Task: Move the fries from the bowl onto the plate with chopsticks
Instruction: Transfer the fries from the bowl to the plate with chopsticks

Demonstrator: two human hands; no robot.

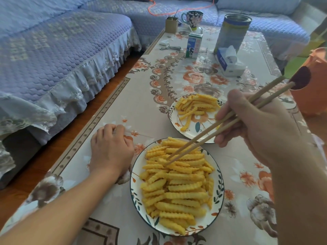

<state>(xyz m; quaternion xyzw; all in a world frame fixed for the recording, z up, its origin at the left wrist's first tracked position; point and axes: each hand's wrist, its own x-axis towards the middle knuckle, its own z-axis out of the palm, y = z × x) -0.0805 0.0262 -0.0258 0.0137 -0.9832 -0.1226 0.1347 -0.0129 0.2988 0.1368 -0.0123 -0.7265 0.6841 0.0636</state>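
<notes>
My right hand (254, 128) is curled round the chopsticks (212, 133), pinching them about halfway up, their tips down among the fries (177, 184) at the far side of the bowl (134, 181). The tips sit close together against one crinkle-cut fry; I cannot tell whether it is gripped.

My left hand (110, 149) rests knuckles-up on the table (141, 106), fingers bent under and holding nothing, just left of the bowl's rim and near the table's left edge.

The bowl is heaped, sitting close to the table's near edge. The plate (192, 129) lies just beyond it, rims nearly touching, under my right hand, with a smaller scatter of fries (196, 105) across its far half; its near half shows bare glaze.

Open tablecloth runs left of the plate and right of the bowl. Well back stand a milk carton (193, 45), a tissue pack (230, 62), a tall tin (231, 32) and a mug (192, 18). An orange object (311, 91) crowds the right edge, close to the chopsticks' upper ends.
</notes>
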